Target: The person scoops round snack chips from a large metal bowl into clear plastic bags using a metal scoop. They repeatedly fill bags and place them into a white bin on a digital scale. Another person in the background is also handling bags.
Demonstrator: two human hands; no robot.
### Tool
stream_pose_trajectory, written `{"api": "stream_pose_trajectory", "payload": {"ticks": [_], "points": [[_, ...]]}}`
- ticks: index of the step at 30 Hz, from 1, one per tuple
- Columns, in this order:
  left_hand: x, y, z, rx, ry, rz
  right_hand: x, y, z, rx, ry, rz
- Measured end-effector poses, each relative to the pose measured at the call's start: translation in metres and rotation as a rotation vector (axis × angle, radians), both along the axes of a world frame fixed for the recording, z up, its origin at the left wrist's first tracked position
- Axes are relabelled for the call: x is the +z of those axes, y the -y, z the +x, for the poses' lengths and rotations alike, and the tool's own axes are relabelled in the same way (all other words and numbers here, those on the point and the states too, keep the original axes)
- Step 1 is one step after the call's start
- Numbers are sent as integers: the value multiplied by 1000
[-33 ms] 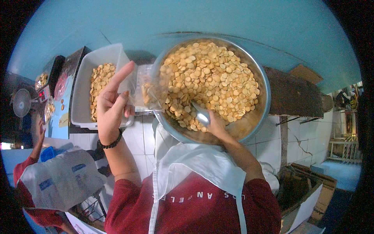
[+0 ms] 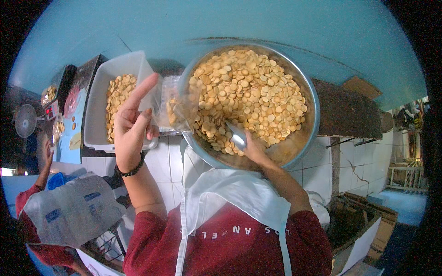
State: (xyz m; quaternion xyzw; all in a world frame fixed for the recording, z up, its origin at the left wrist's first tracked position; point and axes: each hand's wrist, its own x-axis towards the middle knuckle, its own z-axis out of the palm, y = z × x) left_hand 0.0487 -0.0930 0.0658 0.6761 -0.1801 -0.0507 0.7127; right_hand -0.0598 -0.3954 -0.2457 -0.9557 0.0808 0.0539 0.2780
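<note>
My left hand [image 2: 133, 124] holds a clear plastic bag [image 2: 176, 110] at the bowl's left rim, index finger stretched up and thumb bent. A few yellowish pieces show inside the bag. Closed round the handle of a metal scoop [image 2: 237, 137], my right hand [image 2: 253, 148] is in the lower part of a big steel bowl [image 2: 314, 115]. The scoop's tip is sunk among small, flat, round golden crackers [image 2: 251, 87] that fill much of the bowl. How the lower fingers of my left hand grip the bag is partly hidden.
Left of the bowl stands a whitish plastic tub [image 2: 97, 106] with more crackers. Farther left are a scale with a red display [image 2: 50, 111] and another person's hand [image 2: 48, 149]. A blue wall [image 2: 258, 23] rises behind; a dark bench [image 2: 347, 110] extends right; cardboard boxes [image 2: 384, 230] sit lower right.
</note>
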Motion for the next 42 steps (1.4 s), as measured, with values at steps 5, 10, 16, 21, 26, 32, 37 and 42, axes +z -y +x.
{"api": "stream_pose_trajectory", "payload": {"ticks": [5,10,16,21,26,32,37,42], "points": [[-5,-5,-4,44,3,28,4,-9,0,177,-167,-40],[-2,-3,-11,64,16,49,-10,1,0,309,133,309],[3,5,-11,-5,17,8,-22,19,1,-122,-561,706],[-17,7,0,-83,2,-21,-4,60,5,94,23,387],[-67,7,26,-169,-20,341,80,94,4,-48,-45,322],[-110,23,17,-250,-74,712,235,91,31,114,46,243],[-121,55,5,-212,335,704,310,48,67,312,-70,-280],[-126,76,-7,-230,303,691,324,-1,72,402,1,-688]]}}
